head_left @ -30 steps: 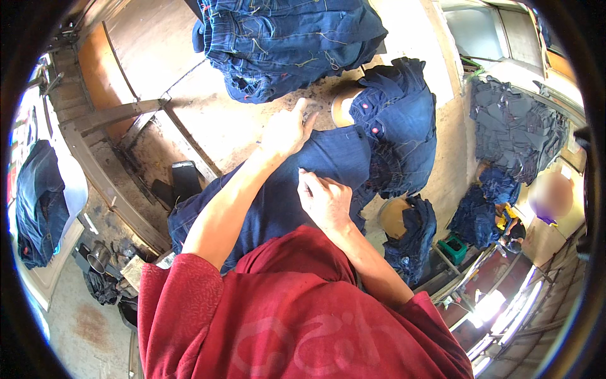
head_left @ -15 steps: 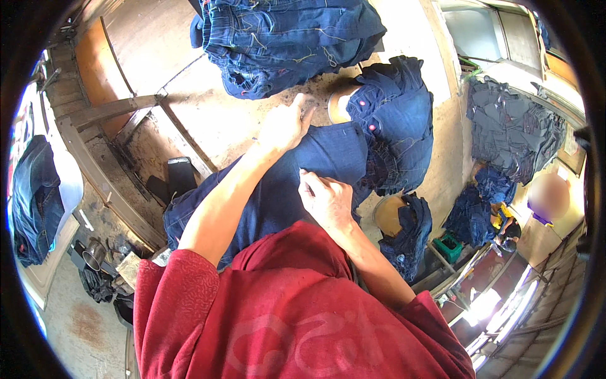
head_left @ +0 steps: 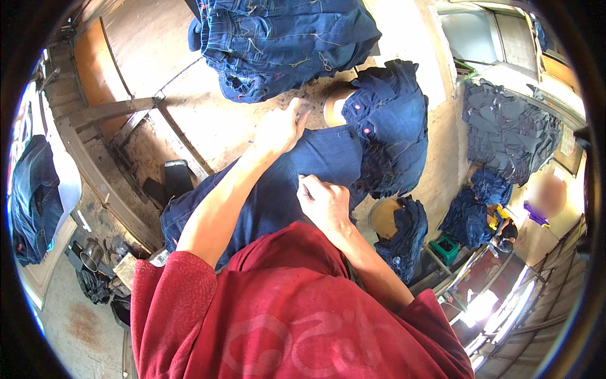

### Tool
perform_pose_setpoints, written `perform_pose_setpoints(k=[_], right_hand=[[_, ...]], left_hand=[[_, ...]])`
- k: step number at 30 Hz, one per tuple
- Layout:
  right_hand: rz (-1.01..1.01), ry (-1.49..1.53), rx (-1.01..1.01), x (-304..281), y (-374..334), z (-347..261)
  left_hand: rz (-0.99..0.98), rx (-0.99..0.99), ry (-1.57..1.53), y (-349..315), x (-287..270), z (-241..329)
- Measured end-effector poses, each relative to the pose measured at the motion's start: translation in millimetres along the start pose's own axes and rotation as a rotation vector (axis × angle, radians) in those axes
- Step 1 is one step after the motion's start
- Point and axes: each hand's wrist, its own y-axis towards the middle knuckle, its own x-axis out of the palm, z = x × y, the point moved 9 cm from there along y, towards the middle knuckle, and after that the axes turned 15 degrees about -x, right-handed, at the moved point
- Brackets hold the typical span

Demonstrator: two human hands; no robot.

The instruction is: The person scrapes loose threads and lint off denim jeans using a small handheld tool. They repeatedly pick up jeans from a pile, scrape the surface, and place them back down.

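Observation:
A pair of dark blue jeans (head_left: 315,164) lies spread across the worn wooden table (head_left: 208,120) in front of me. My left hand (head_left: 278,129) rests flat on the jeans near their upper part, fingers pointing toward the far pile. Lower on the same leg, my right hand (head_left: 323,201) pinches the denim with the fingers closed on the cloth. The bunched waist end of the jeans (head_left: 388,126) hangs over the table's right edge. My red sleeves fill the bottom of the view.
A tall stack of folded jeans (head_left: 284,38) sits at the far side of the table. More denim heaps (head_left: 508,126) lie to the right, and jeans hang at the left (head_left: 28,196). Another person (head_left: 546,196) stands far right. Tools and clutter lie on the floor at lower left.
My left hand has slid a little farther up the jeans toward the far stack. My right hand keeps its pinch on the denim in about the same place.

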Motion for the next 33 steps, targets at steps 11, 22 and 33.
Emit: perform_pose_setpoints(k=[11,22,33], right_hand=[[0.000,0.268,0.319,-1,-23,35],[0.427,1.383,1.560,49,-155,169],[0.049,0.654,1.226,46,-107,342]], left_hand=[[-0.176,-0.069,0.054,1,-9,17],[0.311,-0.041,0.258,-188,-221,-31],[0.206,-0.051,0.215,-171,-169,-59]])
